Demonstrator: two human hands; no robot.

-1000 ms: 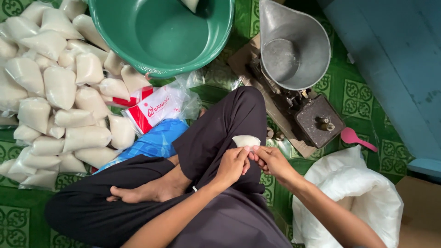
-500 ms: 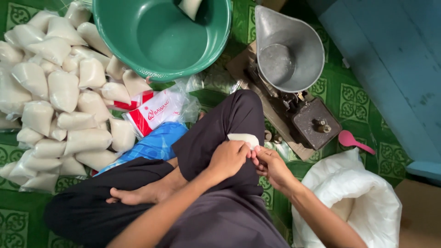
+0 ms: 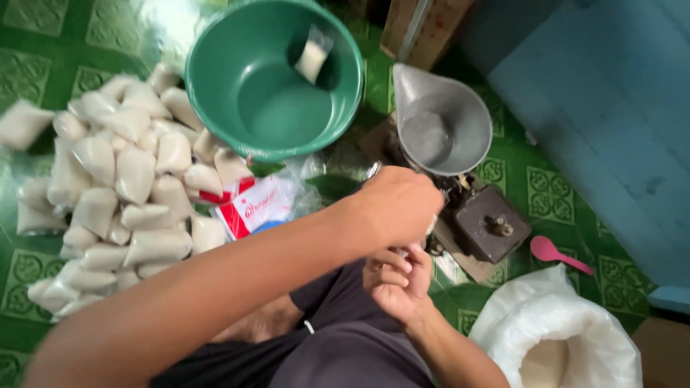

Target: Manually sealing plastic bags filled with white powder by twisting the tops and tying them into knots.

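Here, in the middle of the frame, the left hand (image 3: 395,208) is lifted with its fingers curled shut; a small bag may be hidden in it, but that cannot be told. Just under it, the right hand (image 3: 394,282) is held with fingers bent, pinching something too small to see. A pile of small white filled bags (image 3: 118,194) is spread on the green floor (image 3: 43,43) at the left. A green basin (image 3: 273,79) with one small bag (image 3: 312,56) inside is seen at the top. A metal scale pan (image 3: 442,129) is set right of it, and a pink spoon (image 3: 557,253) and a big white sack (image 3: 553,338) are found lower right.
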